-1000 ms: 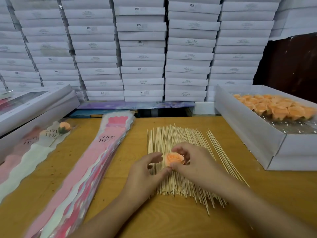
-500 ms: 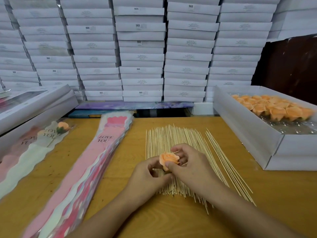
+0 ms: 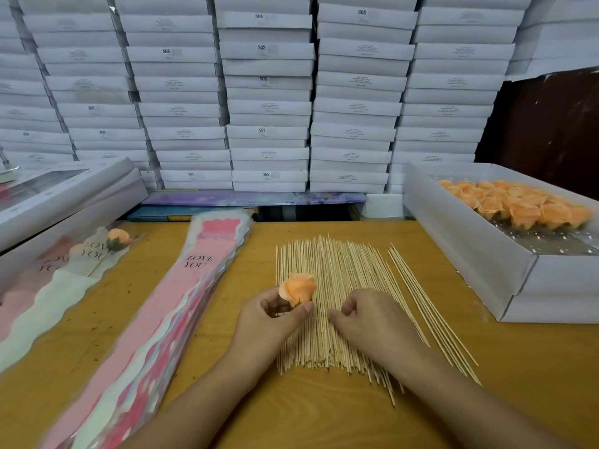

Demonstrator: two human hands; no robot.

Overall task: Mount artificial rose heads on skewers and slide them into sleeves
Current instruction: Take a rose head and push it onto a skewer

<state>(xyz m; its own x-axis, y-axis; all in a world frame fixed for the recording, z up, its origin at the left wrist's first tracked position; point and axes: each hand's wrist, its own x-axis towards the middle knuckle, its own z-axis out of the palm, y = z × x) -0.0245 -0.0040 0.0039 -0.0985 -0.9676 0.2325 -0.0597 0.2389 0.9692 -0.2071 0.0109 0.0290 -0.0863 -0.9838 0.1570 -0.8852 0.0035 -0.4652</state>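
The head view looks down on a yellow-brown wooden table [image 3: 324, 416] where the left hand [image 3: 269, 322] pinches a peach-orange fabric rose head [image 3: 298, 289] between thumb and fingers, bloom tilted up and away, probably so the base is free to take a stick. That base is hidden behind the fingers, so whether it has a hole cannot be told. The right hand [image 3: 372, 322] rests on the spread pile of thin pale bamboo skewers [image 3: 337, 280] with fingers curled; it seems to be picking one out, but whether a skewer is already caught cannot be told. Just left lies the stack of long pink "LOVE YOU" sleeves [image 3: 168, 306], near for the next step. At the right, the white cardboard box of peach rose heads [image 3: 470, 251] is cut off by the frame edge. A finished sleeved rose [image 3: 118, 238] lies far left, blurred.
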